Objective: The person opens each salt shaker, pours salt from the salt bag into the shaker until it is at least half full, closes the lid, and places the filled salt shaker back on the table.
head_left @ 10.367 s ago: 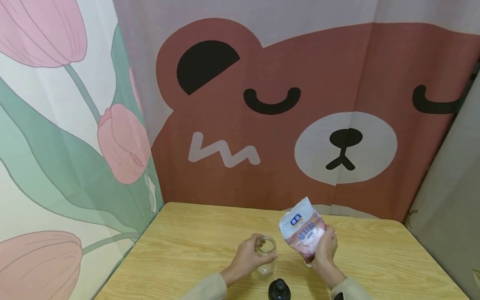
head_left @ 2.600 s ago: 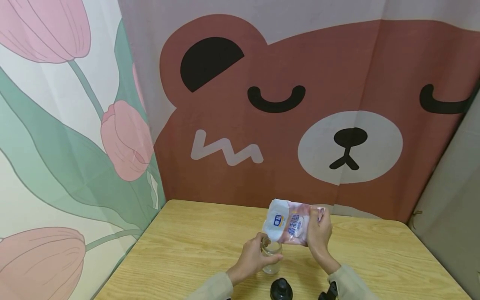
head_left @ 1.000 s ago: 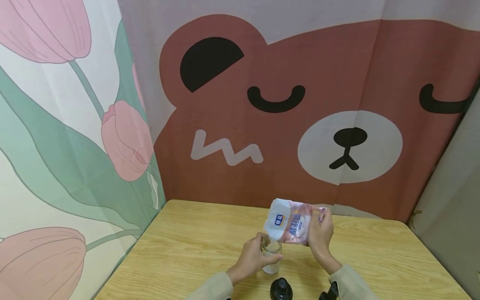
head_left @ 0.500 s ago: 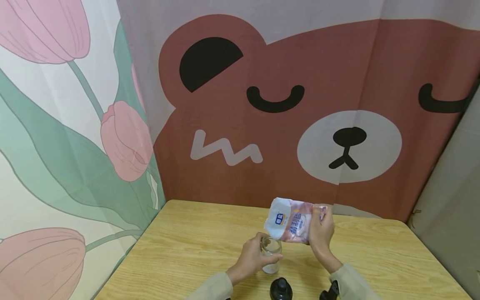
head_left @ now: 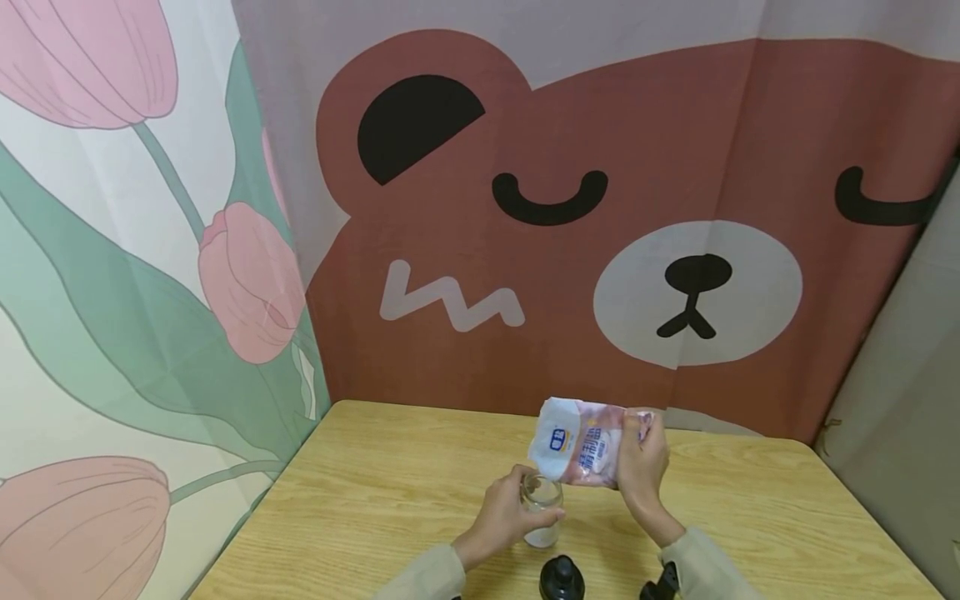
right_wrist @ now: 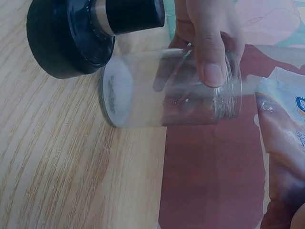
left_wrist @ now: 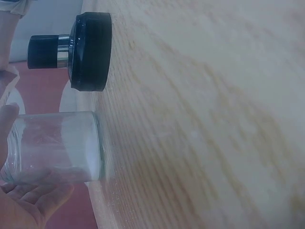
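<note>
A clear glass jar (head_left: 542, 496) stands on the table, and my left hand (head_left: 504, 512) grips it near the neck, thumb on the near side. My right hand (head_left: 643, 467) holds a pink-and-white printed bag (head_left: 577, 446) by its bottom end. The bag is tipped left, its open white end low over the jar's mouth. In the right wrist view a pale streak runs from the bag into the jar, and a white grainy layer (right_wrist: 120, 90) covers the jar's bottom. A black lid with a raised knob and silver band (left_wrist: 90, 51) sits close to the jar.
The wood-grain table (head_left: 390, 475) ends at a curtain with a bear face (head_left: 697, 300); a tulip-print curtain (head_left: 150, 333) hangs at the left. A black device (head_left: 660, 583) is strapped at the right sleeve.
Ten seconds ago the bag was upright, right of the jar; it has since been tipped over the jar's mouth. White material now shows at the jar's bottom. The last second shows almost no hand movement.
</note>
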`<state>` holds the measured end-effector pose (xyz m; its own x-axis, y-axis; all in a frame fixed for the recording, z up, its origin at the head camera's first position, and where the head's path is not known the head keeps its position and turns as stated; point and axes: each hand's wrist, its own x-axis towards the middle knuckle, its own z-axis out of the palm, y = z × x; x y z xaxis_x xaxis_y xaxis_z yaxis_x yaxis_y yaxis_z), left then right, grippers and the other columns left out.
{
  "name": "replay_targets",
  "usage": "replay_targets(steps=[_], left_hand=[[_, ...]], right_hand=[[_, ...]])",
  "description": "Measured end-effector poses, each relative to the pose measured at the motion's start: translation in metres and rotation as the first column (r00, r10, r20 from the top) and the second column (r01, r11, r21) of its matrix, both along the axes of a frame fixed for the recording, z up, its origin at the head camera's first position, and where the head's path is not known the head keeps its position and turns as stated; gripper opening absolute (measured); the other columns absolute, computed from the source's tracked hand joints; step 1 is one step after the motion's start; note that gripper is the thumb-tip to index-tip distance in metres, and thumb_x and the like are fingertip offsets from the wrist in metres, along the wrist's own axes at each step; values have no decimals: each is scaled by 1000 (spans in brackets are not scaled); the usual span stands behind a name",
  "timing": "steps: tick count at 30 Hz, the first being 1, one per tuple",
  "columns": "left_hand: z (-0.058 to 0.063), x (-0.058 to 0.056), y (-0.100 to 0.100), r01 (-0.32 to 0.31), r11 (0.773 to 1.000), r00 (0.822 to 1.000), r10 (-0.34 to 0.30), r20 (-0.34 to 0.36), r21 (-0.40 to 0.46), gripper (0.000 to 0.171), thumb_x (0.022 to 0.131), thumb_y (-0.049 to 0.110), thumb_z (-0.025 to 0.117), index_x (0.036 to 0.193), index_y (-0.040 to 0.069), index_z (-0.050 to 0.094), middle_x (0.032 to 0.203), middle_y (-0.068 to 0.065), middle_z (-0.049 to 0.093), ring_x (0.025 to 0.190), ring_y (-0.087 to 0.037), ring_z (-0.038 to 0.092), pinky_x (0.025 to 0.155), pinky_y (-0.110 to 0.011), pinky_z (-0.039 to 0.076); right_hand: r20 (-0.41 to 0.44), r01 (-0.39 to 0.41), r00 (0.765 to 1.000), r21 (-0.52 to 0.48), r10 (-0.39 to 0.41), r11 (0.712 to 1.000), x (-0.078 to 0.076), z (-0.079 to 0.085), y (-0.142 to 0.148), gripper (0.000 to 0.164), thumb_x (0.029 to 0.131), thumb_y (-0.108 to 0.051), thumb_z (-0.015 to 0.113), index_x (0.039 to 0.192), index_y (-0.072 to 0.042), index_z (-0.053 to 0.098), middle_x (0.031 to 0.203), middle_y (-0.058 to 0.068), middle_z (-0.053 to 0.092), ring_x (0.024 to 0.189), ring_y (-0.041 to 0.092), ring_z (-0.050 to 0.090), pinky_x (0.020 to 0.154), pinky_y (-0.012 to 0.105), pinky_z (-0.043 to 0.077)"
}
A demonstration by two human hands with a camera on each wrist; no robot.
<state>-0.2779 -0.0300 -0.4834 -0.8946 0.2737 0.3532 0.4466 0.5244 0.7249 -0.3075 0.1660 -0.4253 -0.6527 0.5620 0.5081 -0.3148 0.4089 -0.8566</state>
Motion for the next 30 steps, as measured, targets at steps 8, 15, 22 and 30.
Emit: replay_targets(steps=[8, 15, 22, 30], left_hand=[[-1, 0, 0, 9, 1000, 1000, -9, 15, 11, 60, 65, 49, 72, 105, 10, 50, 91, -5, 60, 70, -4, 51, 54, -19, 42], [0, 0, 0, 17, 1000, 1000, -17, 15, 22, 60, 66, 46, 73, 105, 7, 50, 94, -7, 60, 70, -4, 51, 54, -19, 42], [0, 0, 0, 14, 1000, 1000, -14, 4, 16, 59, 66, 45, 73, 105, 8, 50, 97, -7, 61, 76, -5, 53, 58, -19, 44], [0, 0, -1, 19, 999, 1000, -20, 13, 26, 59, 66, 46, 73, 105, 8, 50, 98, -8, 61, 77, -6, 54, 59, -19, 44]], right_hand=[[16, -4, 1000, -14, 4, 1000, 0, -1, 2, 21, 92, -31, 44, 83, -11, 47, 64, 4, 45, 54, 15, 41, 46, 28, 32], [17, 5, 1000, -6, -5, 1000, -1, -1, 3, 19, 91, -28, 44, 84, -12, 48, 64, 4, 45, 53, 16, 41, 45, 29, 32], [5, 2, 1000, 8, -2, 1000, 0, -1, 2, 20, 91, -30, 44, 84, -12, 48, 63, 3, 45, 51, 15, 41, 45, 28, 32], [1, 5, 1000, 12, -5, 1000, 0, -1, 2, 20, 91, -30, 44, 84, -12, 48, 63, 3, 45, 51, 16, 42, 44, 29, 32]])
